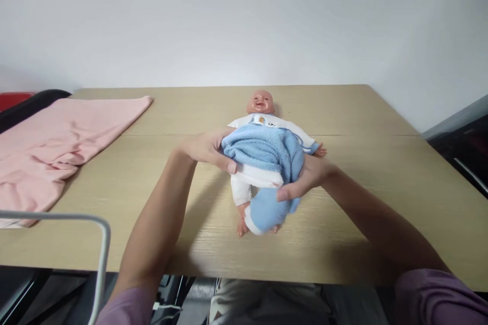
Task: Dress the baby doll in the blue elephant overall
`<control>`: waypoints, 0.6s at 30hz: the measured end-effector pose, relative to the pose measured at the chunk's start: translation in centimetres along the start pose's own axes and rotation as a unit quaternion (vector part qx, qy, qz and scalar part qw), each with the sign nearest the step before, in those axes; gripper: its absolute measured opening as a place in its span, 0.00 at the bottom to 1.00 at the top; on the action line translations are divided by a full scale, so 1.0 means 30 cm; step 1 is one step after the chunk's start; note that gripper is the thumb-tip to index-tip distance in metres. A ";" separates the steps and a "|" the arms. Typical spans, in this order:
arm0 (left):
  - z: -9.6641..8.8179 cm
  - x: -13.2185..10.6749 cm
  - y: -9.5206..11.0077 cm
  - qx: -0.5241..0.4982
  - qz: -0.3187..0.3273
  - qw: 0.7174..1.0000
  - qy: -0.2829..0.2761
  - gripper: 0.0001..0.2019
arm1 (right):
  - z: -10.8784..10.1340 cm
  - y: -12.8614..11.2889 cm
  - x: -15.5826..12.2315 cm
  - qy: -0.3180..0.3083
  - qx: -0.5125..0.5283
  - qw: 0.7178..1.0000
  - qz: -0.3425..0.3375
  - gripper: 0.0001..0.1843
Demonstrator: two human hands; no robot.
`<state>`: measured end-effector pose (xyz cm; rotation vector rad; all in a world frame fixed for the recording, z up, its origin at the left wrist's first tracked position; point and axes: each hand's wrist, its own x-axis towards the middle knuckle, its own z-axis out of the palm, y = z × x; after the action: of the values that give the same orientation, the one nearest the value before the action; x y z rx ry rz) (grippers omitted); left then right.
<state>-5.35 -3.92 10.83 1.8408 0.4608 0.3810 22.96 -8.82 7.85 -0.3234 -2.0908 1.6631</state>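
Note:
A baby doll (261,102) lies on its back on the table, head toward the wall, in a white top with blue trim. Its lower legs and bare feet show below. Over its middle I hold up a light-blue fleecy garment (263,146) with a white band, bunched together. My left hand (210,150) grips the left side, thumb at the white band. On the right side, my right hand (309,176) is closed on the cloth, thumb in front. A smooth blue part with a white edge hangs below, slightly blurred. Which garment it is, I cannot tell.
A pink cloth (72,147) lies rumpled across the left of the wooden table (183,106). A pale bent metal tube (102,249) stands at the near left. Dark chair parts show at both sides, and a white wall rises behind the table.

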 end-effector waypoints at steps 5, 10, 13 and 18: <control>0.110 -0.037 0.058 0.063 -0.024 0.997 0.046 0.24 | 0.067 -0.009 -0.004 0.207 -0.065 0.976 0.009 0.23; 0.244 -0.025 0.039 0.088 -0.034 0.977 0.194 0.15 | 0.115 0.000 -0.038 0.341 -0.156 0.927 0.007 0.19; 0.322 -0.013 0.031 0.105 -0.029 0.946 0.305 0.11 | 0.138 -0.027 -0.055 0.338 -0.166 0.926 0.017 0.19; 0.461 -0.042 0.032 0.099 -0.072 0.912 0.391 0.09 | 0.170 -0.046 -0.095 0.300 -0.135 0.932 0.149 0.19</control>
<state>0.28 -16.22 7.50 1.7745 1.2101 1.0093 23.15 -14.82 7.72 -1.1332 -1.8383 1.1981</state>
